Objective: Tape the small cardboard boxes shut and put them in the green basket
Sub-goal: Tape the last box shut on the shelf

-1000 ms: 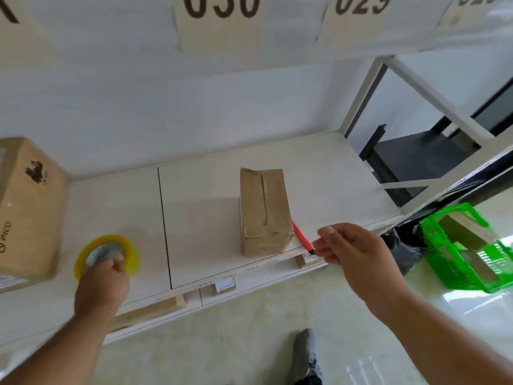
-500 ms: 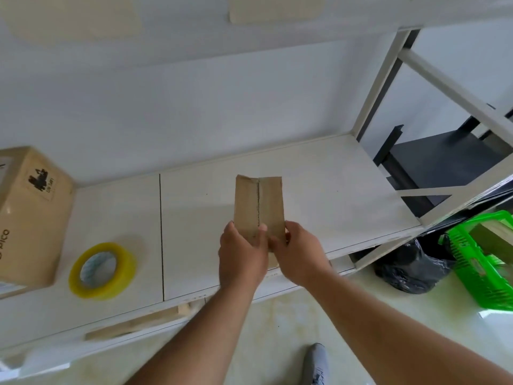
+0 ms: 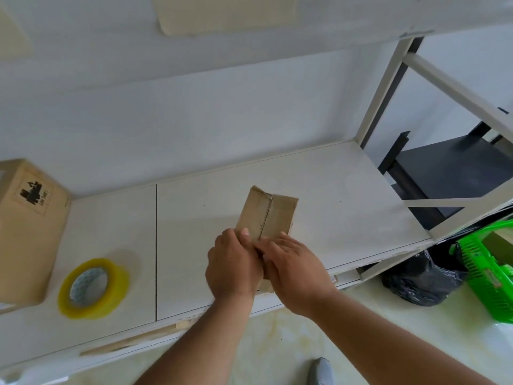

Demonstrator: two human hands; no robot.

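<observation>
Mid-task, by the look of it. Small cardboard box on the white shelf, near the front edge at about 6 o'clock of the shelf top, centre seam running away from the viewer. Left hand and right hand both pressed down on the near end of the box, fingers flat over the seam, touching each other; neither closed around anything, only pushing against cardboard. Probably smoothing a strip of tape over the flaps, though the tape itself too clear to confirm. Yellow tape roll lying flat at 9 o'clock from the box, well apart, untouched. Large cardboard box further out at 9 o'clock, against the wall. Green basket on the floor at 3 o'clock, below the shelf end, already holding at least one brown box, so part of the job done. Left to do, judged from this: finish sealing, then carry over to the basket.

Clear shelf surface on both sides of the box. Near end of the box close to the shelf lip, apparently just over it. On the way toward 3 o'clock: white frame post and brace at the shelf end, plus a black bag on the floor just beside the basket.
</observation>
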